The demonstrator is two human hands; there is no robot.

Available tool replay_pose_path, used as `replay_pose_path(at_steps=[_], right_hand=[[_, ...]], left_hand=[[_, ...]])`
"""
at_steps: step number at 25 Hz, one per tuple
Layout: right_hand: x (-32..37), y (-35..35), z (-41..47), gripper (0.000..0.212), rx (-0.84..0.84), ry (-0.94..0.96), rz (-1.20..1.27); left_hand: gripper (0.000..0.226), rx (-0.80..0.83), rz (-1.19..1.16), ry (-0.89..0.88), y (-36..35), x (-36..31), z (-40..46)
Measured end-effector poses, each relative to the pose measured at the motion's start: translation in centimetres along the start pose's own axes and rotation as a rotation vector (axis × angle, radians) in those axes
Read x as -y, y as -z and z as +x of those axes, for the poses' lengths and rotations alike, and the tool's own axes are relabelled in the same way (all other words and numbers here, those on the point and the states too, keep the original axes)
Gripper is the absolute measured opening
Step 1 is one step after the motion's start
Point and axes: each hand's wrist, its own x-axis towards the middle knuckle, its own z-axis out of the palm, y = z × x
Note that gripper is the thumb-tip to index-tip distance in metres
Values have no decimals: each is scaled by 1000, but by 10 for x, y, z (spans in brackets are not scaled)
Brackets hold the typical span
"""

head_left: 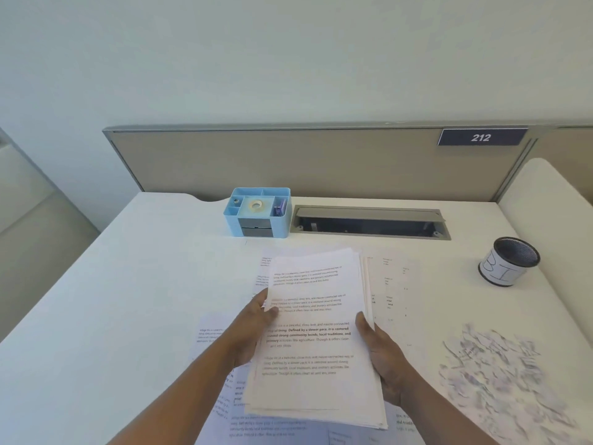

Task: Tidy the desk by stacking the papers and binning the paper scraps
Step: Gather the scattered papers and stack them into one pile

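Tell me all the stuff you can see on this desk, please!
Paper stack: one, white with print, held above the desk's middle.
Loose sheets: several, white, on the desk under and around the stack.
Paper scraps: a pile, white and grey, near right.
Bin cup: one, black mesh with white label, far right.
Organiser: one, light blue, at the back, holding a tape roll.
Cable tray: one, grey, set into the desk at the back.
Sign: one, dark, reads 212, on the divider.
Left hand: grips the stack's left edge.
Right hand: grips its right edge.

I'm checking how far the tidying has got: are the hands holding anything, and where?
Both hands hold a stack of papers: left hand on its left edge, right hand on its right edge.
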Motion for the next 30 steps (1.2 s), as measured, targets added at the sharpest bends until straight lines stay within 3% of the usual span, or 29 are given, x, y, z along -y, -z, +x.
replay_pose_path(at_steps=[7, 12, 16, 19, 21, 24, 30], right_hand=[[-13, 3, -17, 51, -38, 53, -83], [-16, 5, -22, 51, -87, 78, -114], [-14, 9, -25, 50, -104, 82, -197], [0, 4, -27, 44, -119, 228, -306], [12, -1, -28, 28, -129, 362, -372], [22, -8, -29, 25, -132, 465, -450], [6, -4, -29, 34, -137, 459, -478]], left_hand=[[48, -50, -106, 33, -17, 19, -14], [29, -32, -76, 58, -22, 28, -18], [26, -82, -5, -84, -31, 28, -24], [26, -95, 45, -301, -37, 14, -28], [27, -111, 59, -421, -39, 1, -30], [29, -150, 76, -453, -39, -6, -30], [28, -97, 172, -424, -38, 11, -25]])
